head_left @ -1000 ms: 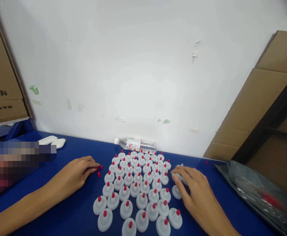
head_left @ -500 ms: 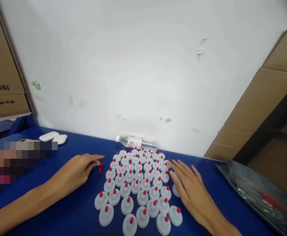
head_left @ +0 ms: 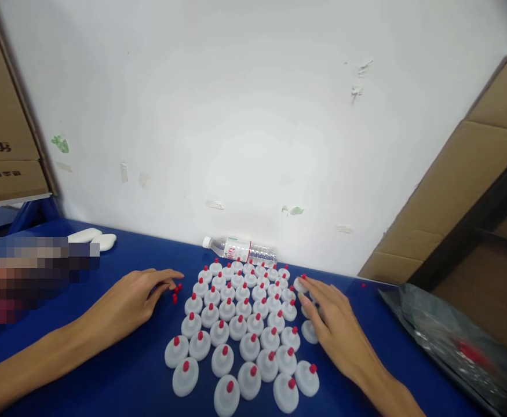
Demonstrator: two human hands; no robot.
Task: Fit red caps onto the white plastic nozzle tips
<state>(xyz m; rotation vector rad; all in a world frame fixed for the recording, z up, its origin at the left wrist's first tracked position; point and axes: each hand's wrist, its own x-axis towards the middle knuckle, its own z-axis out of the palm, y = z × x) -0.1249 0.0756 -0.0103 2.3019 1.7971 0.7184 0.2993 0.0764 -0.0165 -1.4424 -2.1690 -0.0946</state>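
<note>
Rows of white round caps (head_left: 249, 346) with red tips stand on the blue table (head_left: 118, 370) between my hands. My right hand (head_left: 338, 321) is at the right side of the rows. Its thumb and forefinger close on a red-tipped white cap (head_left: 299, 285), partly hidden by the fingers. Under that palm, more white caps (head_left: 309, 332) show in part. To the left, my left hand (head_left: 135, 295) rests on the table with its forefinger stretched out. Its other fingertips are beside several small red tips (head_left: 175, 299); whether they touch is unclear.
A clear plastic bottle (head_left: 262, 253) lies along the wall behind the caps. White oval objects (head_left: 104, 242) and a blurred-out area are at the left. Cardboard (head_left: 414, 231) and a grey plastic bag (head_left: 448, 336) flank the right side. One loose red tip (head_left: 363, 285) lies near the bag.
My right fingers have closed on a cap at the upper right, which now stands slightly apart from the rows. My left hand has stayed almost still. The view has shifted a little.
</note>
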